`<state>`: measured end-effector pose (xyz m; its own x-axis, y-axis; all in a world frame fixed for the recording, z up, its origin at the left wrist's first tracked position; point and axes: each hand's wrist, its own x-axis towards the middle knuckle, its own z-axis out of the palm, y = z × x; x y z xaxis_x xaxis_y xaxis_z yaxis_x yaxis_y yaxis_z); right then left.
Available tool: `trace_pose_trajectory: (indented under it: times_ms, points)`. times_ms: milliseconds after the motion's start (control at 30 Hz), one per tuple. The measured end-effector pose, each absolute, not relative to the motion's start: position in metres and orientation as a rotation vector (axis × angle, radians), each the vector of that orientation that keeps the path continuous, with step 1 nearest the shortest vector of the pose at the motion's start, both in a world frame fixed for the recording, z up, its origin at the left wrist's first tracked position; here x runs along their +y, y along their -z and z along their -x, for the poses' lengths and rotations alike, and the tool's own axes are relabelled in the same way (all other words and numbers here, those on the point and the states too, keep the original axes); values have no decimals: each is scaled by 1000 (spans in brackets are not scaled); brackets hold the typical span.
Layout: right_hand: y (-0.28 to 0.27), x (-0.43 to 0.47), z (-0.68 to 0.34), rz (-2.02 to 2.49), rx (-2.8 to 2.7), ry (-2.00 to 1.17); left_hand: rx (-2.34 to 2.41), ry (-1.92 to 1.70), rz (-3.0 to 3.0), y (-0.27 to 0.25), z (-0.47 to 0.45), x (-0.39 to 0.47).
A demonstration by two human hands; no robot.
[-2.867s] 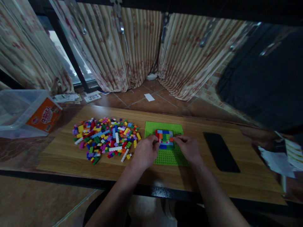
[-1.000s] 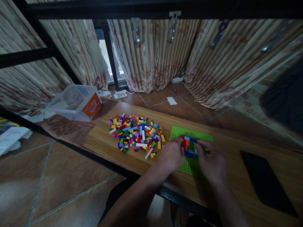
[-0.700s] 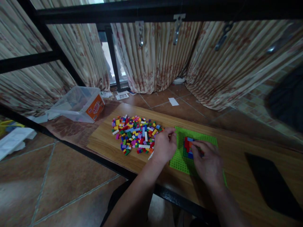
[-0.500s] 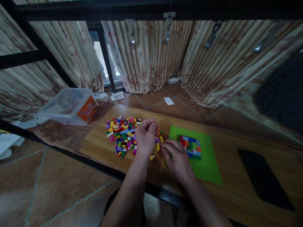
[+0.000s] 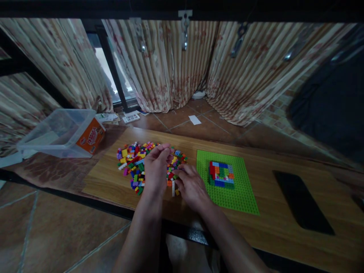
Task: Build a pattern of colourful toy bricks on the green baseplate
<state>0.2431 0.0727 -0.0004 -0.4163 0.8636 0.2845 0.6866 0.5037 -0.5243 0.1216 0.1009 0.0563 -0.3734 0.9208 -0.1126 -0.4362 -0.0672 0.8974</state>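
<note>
Above the heap of loose toy bricks (image 5: pixel 133 167), my left hand (image 5: pixel 156 167) has thumb and fingertips pinched together; what they hold, if anything, cannot be made out. My right hand (image 5: pixel 193 187) rests low at the heap's right edge. Its fingers are bent and apart from the thumb, with their tips among the bricks, close to a white brick (image 5: pixel 173 188). To the right lies a green baseplate (image 5: pixel 243 193) carrying a low, roughly square build of coloured bricks (image 5: pixel 221 183) with a green centre. Neither hand touches the baseplate.
A clear plastic bin (image 5: pixel 57 132) with an orange label stands at the left. A black flat object (image 5: pixel 303 201) lies on the wooden tabletop (image 5: pixel 264 235) at the right. Curtains (image 5: pixel 187 64) hang behind, and a white paper (image 5: pixel 195 120) lies on the floor.
My right hand has moved left, away from the baseplate's edge and onto the bricks, uncovering the build. My left hand stays pinched over the heap. The view has shifted slightly.
</note>
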Motion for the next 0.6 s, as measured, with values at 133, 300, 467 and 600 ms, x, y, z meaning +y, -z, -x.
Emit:
trace_pose_trajectory:
  times_ms: [133,300,467,600]
  points:
    - [-2,72,-248,1271,-2195,-482,1117,-1670,-588,-59,-120,100]
    - [-2,71,-249,1296,-2157,-473,1116,-1679,-576,-62,-116,100]
    - [-1,73,-246,1334,-2162,-458,1121,-1669,-580,-61,-114,100]
    - [-1,74,-245,1342,-2155,-472,1136,-1656,-572,-61,-113,100]
